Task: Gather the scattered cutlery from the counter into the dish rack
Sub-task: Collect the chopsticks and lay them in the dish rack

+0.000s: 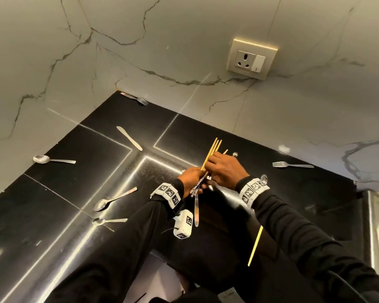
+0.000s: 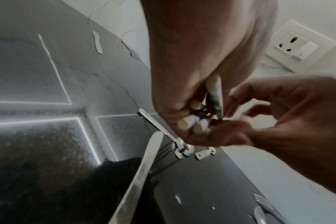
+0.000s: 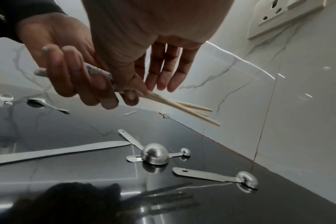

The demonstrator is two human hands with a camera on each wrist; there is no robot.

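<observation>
Two hands together above the black desk: left hand clamped round a bundle of chopsticks and a steel handle hanging below the fist; right hand with fingers nearly straight, thumb pressed on the sticks. Under the hands, measuring spoons. Farther out, scattered: a knife, spoons, a fork at right, another fork by the wall, one yellow stick. Dish rack: cannot tell where.
</observation>
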